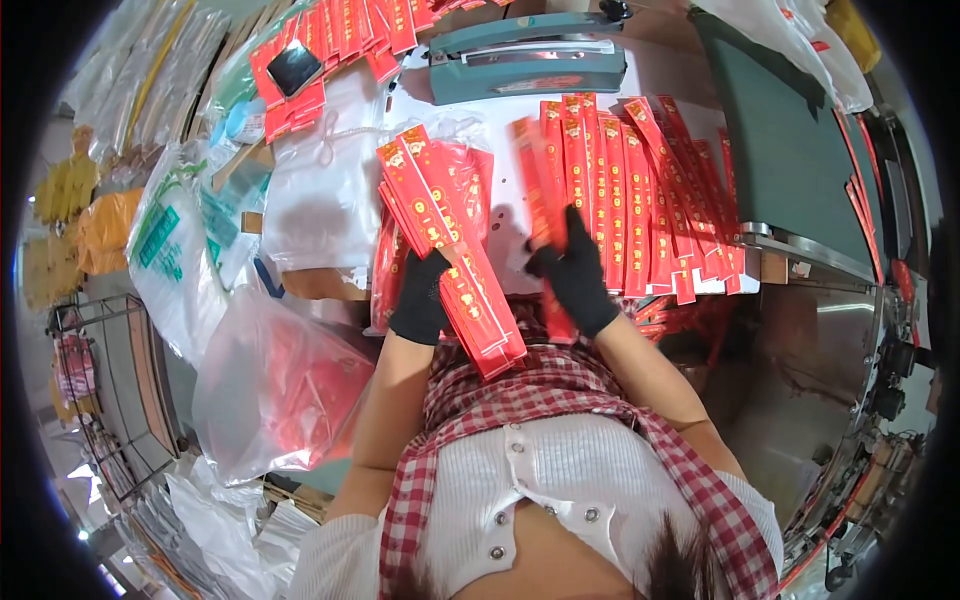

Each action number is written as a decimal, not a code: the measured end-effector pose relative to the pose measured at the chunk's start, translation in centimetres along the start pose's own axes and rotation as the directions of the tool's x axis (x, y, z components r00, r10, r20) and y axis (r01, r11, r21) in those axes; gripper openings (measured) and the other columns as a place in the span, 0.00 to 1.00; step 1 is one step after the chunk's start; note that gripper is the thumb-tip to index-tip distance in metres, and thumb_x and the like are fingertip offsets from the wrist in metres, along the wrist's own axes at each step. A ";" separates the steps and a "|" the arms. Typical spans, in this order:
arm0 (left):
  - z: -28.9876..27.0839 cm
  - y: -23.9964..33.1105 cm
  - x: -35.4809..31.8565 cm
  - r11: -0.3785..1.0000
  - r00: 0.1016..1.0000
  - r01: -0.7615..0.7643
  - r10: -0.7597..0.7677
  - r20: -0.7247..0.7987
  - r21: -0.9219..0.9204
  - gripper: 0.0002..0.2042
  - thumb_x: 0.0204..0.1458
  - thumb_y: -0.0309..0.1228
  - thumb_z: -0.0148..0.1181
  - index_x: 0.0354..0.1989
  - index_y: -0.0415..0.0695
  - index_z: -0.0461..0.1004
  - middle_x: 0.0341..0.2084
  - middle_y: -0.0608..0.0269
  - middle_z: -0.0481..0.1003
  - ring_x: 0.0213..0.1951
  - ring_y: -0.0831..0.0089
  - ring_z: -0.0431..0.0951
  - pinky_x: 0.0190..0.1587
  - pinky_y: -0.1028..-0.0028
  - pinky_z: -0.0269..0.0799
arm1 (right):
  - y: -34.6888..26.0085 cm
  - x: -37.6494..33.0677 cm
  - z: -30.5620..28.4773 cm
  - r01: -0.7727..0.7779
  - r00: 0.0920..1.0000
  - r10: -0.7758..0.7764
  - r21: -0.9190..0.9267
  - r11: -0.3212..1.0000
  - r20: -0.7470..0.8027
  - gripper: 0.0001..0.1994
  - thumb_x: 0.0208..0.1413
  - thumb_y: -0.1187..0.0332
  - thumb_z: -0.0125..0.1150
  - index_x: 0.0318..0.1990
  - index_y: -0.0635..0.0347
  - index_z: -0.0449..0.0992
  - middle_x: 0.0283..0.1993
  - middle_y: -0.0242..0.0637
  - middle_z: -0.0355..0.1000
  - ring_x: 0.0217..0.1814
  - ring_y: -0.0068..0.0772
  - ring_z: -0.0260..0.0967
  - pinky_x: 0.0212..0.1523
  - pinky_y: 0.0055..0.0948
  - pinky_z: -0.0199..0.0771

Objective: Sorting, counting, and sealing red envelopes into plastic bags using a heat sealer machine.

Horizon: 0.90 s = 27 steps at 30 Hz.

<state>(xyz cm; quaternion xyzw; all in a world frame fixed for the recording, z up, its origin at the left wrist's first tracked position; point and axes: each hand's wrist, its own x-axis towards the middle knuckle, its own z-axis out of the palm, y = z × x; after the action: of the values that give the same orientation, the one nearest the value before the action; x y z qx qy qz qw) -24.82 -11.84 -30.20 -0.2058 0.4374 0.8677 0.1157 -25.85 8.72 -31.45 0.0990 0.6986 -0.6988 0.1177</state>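
Both my hands wear black gloves. My left hand (pixel 420 298) is closed around a bundle of long, narrow red packets (pixel 474 300) with gold print, slanting over the table's front edge. In my right hand (pixel 578 278) is another long red packet (pixel 537 180), smeared by motion and held upright near its lower part; whether it is one or more I cannot tell. Just right of it, a row of overlapping red packets (pixel 608 200) lies on the white table. Behind my left hand, more red packets in clear plastic (pixel 465 185) rest on the table.
A long grey-green machine, seemingly a heat sealer (pixel 525 75), stands at the back. Clear plastic bags (pixel 325 200) lie at the left, with a dark phone (pixel 294 68) on red packets beyond. A clear sack of red items (pixel 290 390) hangs front left. A green panel (pixel 780 150) borders the right.
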 end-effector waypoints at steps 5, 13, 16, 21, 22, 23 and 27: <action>0.6 0.2 -0.3 1.000 1.000 -0.008 0.008 0.014 -0.004 0.20 0.48 0.27 0.62 0.51 0.44 0.68 0.39 0.65 0.74 0.39 0.72 0.77 0.41 0.71 0.75 | -1.7 5.2 -2.2 0.157 0.964 -0.264 -0.809 0.566 0.003 0.33 0.50 0.55 0.63 0.59 0.68 0.62 0.36 0.55 0.75 0.38 0.53 0.75 0.38 0.47 0.73; -1.6 -1.2 0.6 0.999 1.000 0.024 -0.025 -0.009 -0.022 0.28 0.47 0.26 0.63 0.59 0.43 0.63 0.46 0.61 0.71 0.47 0.68 0.74 0.48 0.68 0.72 | -1.3 5.7 -0.7 0.148 0.986 -0.143 -0.833 0.533 0.084 0.21 0.41 0.58 0.68 0.36 0.65 0.70 0.30 0.50 0.75 0.36 0.52 0.75 0.35 0.44 0.74; -0.2 -1.0 -0.1 0.999 0.999 -0.036 0.036 -0.020 0.011 0.23 0.50 0.30 0.60 0.55 0.41 0.66 0.43 0.60 0.74 0.43 0.68 0.77 0.46 0.68 0.75 | -0.9 4.0 -4.8 0.220 0.975 -0.155 -0.651 0.727 0.158 0.22 0.40 0.58 0.68 0.38 0.66 0.74 0.32 0.51 0.74 0.40 0.51 0.74 0.39 0.43 0.72; 0.5 -0.1 -0.4 0.999 0.999 0.041 -0.040 0.031 -0.024 0.27 0.48 0.28 0.62 0.59 0.42 0.63 0.47 0.61 0.71 0.47 0.68 0.74 0.49 0.68 0.73 | -10.1 -1.5 -16.9 -0.141 0.802 -0.504 -0.922 0.361 -0.320 0.19 0.46 0.60 0.67 0.42 0.61 0.73 0.37 0.53 0.75 0.41 0.52 0.75 0.39 0.45 0.73; 0.0 -0.4 0.2 0.999 0.998 0.044 -0.043 0.042 -0.012 0.26 0.48 0.28 0.62 0.58 0.42 0.64 0.46 0.62 0.72 0.46 0.69 0.74 0.48 0.68 0.73 | -13.4 -1.9 -19.3 -0.353 0.784 -0.379 -0.856 0.379 -0.491 0.17 0.49 0.59 0.64 0.43 0.58 0.72 0.33 0.50 0.75 0.37 0.55 0.74 0.35 0.47 0.73; 0.4 -0.5 0.7 0.999 0.998 0.036 -0.036 0.055 0.005 0.23 0.48 0.28 0.63 0.55 0.43 0.67 0.43 0.64 0.73 0.44 0.71 0.75 0.46 0.70 0.74 | -15.3 -2.3 -21.2 -0.370 0.696 -0.604 -0.915 0.162 -0.389 0.17 0.50 0.58 0.62 0.44 0.55 0.72 0.30 0.50 0.75 0.34 0.57 0.74 0.32 0.49 0.72; 2.5 -0.8 1.4 0.998 0.997 0.063 -0.062 0.040 -0.014 0.19 0.45 0.27 0.65 0.48 0.45 0.70 0.35 0.67 0.74 0.38 0.73 0.77 0.39 0.72 0.75 | -12.1 0.1 -23.5 -0.227 0.652 -0.711 -0.963 0.148 -0.263 0.23 0.53 0.59 0.60 0.55 0.58 0.68 0.34 0.54 0.74 0.37 0.56 0.74 0.34 0.49 0.71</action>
<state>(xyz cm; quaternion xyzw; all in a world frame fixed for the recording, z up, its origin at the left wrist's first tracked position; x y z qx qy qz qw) -26.40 -9.32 -30.07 -0.2033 0.4219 0.8707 0.1498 -30.20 32.19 -20.02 0.1247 0.9601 -0.0074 -0.2504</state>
